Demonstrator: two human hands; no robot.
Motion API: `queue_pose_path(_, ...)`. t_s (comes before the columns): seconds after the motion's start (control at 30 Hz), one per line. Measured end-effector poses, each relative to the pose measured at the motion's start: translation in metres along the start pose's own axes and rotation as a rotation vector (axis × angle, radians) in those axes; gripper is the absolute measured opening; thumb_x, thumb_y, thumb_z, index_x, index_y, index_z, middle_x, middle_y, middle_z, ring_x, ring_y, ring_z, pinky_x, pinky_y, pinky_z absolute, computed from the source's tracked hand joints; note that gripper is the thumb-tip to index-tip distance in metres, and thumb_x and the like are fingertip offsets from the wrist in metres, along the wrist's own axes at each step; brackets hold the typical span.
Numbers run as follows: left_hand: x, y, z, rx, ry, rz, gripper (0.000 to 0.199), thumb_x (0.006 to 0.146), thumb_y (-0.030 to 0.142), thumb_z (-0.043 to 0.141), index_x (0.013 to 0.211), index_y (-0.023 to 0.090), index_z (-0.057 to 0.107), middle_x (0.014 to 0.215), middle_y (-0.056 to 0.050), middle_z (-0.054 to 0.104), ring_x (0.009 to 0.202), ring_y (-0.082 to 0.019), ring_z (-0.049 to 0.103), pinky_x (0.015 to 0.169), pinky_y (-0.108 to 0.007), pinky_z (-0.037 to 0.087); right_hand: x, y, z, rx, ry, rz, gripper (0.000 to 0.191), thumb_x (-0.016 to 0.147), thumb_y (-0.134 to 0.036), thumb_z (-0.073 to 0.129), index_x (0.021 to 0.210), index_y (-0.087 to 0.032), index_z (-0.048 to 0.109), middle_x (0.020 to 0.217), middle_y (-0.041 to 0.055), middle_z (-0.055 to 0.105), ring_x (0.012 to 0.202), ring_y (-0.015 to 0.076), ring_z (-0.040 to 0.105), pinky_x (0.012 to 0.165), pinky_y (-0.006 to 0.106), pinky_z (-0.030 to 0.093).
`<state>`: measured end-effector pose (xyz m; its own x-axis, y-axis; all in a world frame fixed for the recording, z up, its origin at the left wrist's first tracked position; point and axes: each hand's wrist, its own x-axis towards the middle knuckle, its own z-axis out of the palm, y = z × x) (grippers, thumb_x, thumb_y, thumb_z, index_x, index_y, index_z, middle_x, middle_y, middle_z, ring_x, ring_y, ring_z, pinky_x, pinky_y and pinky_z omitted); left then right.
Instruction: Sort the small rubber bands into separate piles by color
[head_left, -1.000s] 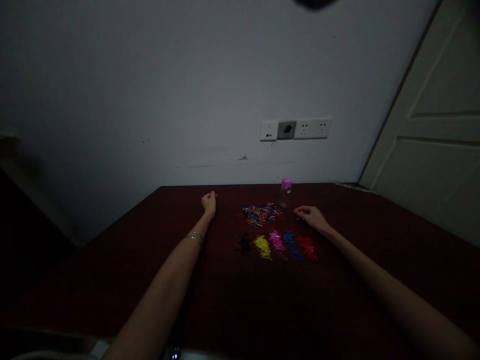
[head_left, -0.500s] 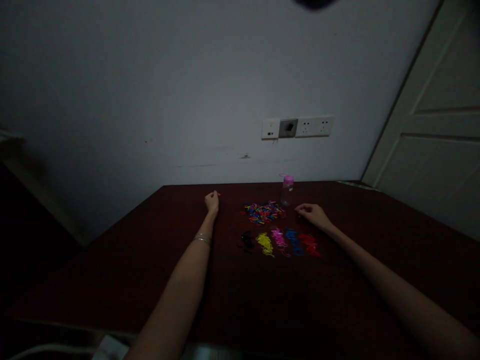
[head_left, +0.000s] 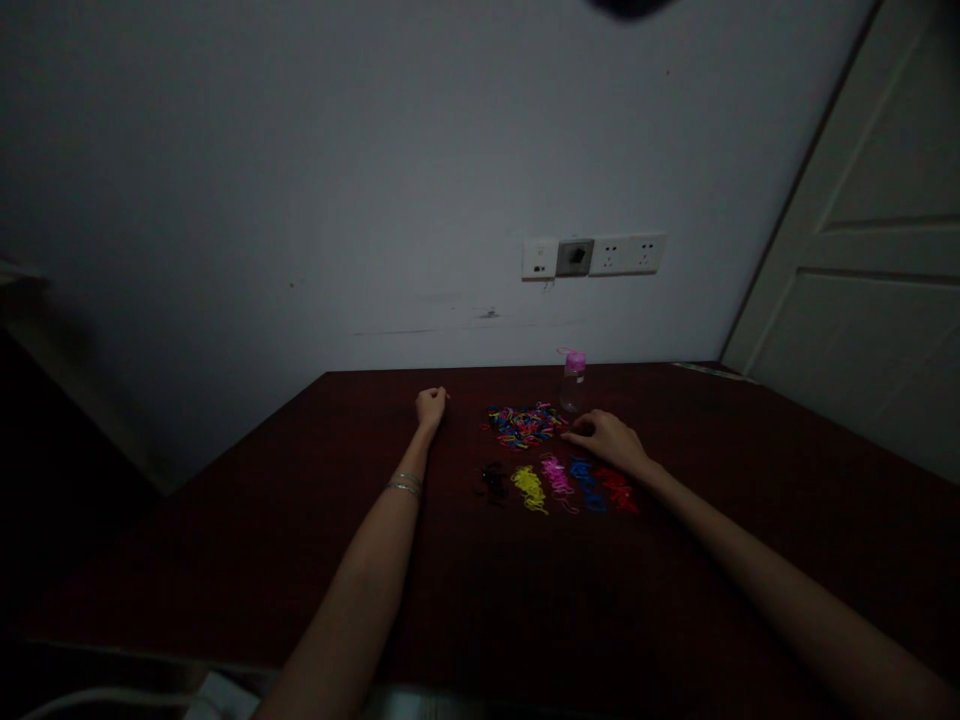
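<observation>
My left hand rests on the dark red table, left of a mixed heap of small coloured rubber bands. Its fingers are curled closed, and nothing shows in them. My right hand is at the heap's right edge, palm down. A dark gap shows between its bent forefinger and thumb, and I make out no band there. In front of the heap lie sorted bands: a black group, a yellow group, a pink group, a blue group and a red group.
Behind my right hand a clear bottle with a pink lid stands upright. The table meets a pale wall with a row of sockets. A white panelled door is on the right. A white cable shows at lower left.
My right hand has moved left, from beside the bottle to the right edge of the mixed heap. My left hand has shifted slightly right, still curled.
</observation>
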<state>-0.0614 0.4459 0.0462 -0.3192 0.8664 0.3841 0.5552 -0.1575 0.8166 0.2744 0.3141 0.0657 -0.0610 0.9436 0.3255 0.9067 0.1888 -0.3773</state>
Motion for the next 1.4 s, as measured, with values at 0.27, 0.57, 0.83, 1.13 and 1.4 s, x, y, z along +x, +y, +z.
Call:
queue_pose_path(0.27,0.001,-0.003,0.002,0.002,-0.020,0.008,0.031,0.070,0.031,0.042,0.060,0.014,0.066,0.059,-0.005,0.063,0.059,-0.016,0.056,0.057,-0.024,0.037,0.003,0.000,0.005,-0.026,-0.012,-0.062,0.027,0.077,-0.044,0.050,0.082,-0.023,0.066,0.089,0.0049,0.061,0.079,0.0179,0.056,0.060,0.024,0.038)
queue_pose_path(0.57,0.002,-0.006,0.002,-0.030,-0.010,0.001,0.030,0.069,0.031,0.042,0.058,0.015,0.065,0.057,-0.004,0.062,0.059,-0.016,0.056,0.056,-0.023,0.037,0.005,0.007,0.010,-0.007,-0.024,-0.074,0.019,0.078,-0.032,0.049,0.081,-0.022,0.065,0.090,0.0051,0.060,0.082,0.0176,0.056,0.063,0.024,0.039)
queue_pose_path(0.83,-0.001,-0.004,0.001,-0.063,-0.015,-0.003,0.029,0.069,0.031,0.042,0.057,0.015,0.064,0.057,-0.004,0.062,0.058,-0.015,0.055,0.055,-0.022,0.037,0.007,0.016,0.013,0.068,-0.016,-0.139,0.017,0.080,-0.029,0.045,0.081,-0.019,0.060,0.088,0.0057,0.059,0.082,0.0174,0.055,0.070,0.027,0.041)
queue_pose_path(1.13,-0.004,0.000,-0.002,-0.109,-0.034,-0.005,0.029,0.068,0.031,0.043,0.055,0.015,0.063,0.053,-0.003,0.060,0.055,-0.015,0.054,0.054,-0.022,0.036,-0.002,-0.007,-0.016,0.268,0.092,-0.255,0.019,0.081,-0.030,0.042,0.082,-0.018,0.056,0.083,0.0063,0.061,0.076,0.0174,0.055,0.070,0.028,0.042)
queue_pose_path(1.4,-0.010,0.006,-0.005,-0.097,-0.045,-0.017,0.029,0.068,0.030,0.044,0.055,0.015,0.064,0.048,-0.002,0.057,0.053,-0.015,0.054,0.053,-0.023,0.036,-0.016,-0.041,-0.035,0.401,0.107,-0.311,0.020,0.081,-0.035,0.044,0.080,-0.019,0.057,0.081,0.0053,0.062,0.075,0.0176,0.056,0.070,0.029,0.043)
